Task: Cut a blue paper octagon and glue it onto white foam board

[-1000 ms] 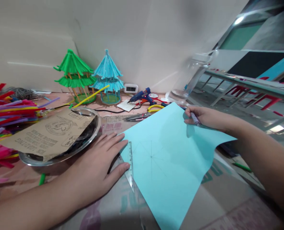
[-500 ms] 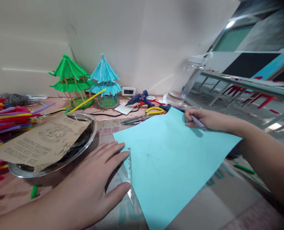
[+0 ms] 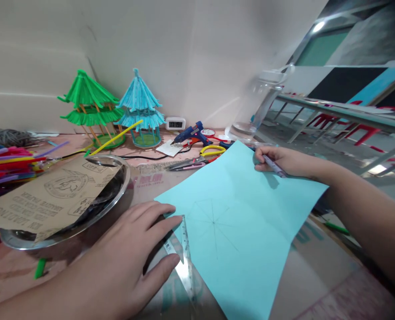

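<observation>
A sheet of light blue paper (image 3: 250,231) lies tilted in front of me, with thin pencil-like lines crossing at one point on its left half. My left hand (image 3: 140,249) rests with fingers spread at the paper's left edge. Under its index finger and thumb is a clear plastic set square (image 3: 187,271), partly over the paper. At the upper right edge, my right hand (image 3: 277,161) is closed around a greyish-purple pen (image 3: 273,166), its fingers also touching the sheet. The pen's tip cannot be made out.
Behind the paper lie yellow-handled scissors (image 3: 213,150), a blue glue gun (image 3: 192,134) and a small clock (image 3: 175,123). Green (image 3: 89,95) and blue (image 3: 137,95) pavilion models stand at the wall. A metal bowl (image 3: 125,184) holds brown card (image 3: 50,191); a clear jug (image 3: 255,104) stands farther right.
The blue paper has turned slightly, its lower part swinging right and its drawn lines shifting with it. The set square sits a little lower. My right hand keeps the pen; the view has shifted slightly.
</observation>
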A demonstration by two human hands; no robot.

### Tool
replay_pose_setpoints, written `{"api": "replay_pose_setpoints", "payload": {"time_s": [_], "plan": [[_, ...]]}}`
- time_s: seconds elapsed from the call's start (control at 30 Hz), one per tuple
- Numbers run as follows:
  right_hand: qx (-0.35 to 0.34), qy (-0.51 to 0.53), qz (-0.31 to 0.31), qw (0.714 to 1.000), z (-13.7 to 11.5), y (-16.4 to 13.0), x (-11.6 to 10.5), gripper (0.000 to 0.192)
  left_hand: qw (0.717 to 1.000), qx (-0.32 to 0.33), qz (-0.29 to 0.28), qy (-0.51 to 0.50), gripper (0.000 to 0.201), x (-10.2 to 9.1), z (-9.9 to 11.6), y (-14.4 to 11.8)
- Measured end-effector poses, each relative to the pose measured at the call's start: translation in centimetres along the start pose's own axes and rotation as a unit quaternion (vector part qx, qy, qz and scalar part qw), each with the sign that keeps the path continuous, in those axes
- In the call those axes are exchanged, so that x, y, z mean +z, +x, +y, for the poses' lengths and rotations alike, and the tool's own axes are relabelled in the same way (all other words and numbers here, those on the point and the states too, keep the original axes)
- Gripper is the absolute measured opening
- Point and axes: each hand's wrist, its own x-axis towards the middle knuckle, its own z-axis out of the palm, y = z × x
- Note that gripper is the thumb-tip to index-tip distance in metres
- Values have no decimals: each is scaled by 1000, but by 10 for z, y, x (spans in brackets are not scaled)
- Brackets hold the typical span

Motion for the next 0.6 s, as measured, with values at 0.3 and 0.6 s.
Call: {"api": "replay_pose_setpoints", "payload": {"time_s": [0.3,0.6], "plan": [[-95,71,245,962,-42,-12,-5,31,1000,5,8,9,44,-2,1,1],[-99,355,-52,928,-87,-26,134,50,1000,13,23,5,39,-1,1,2]]}}
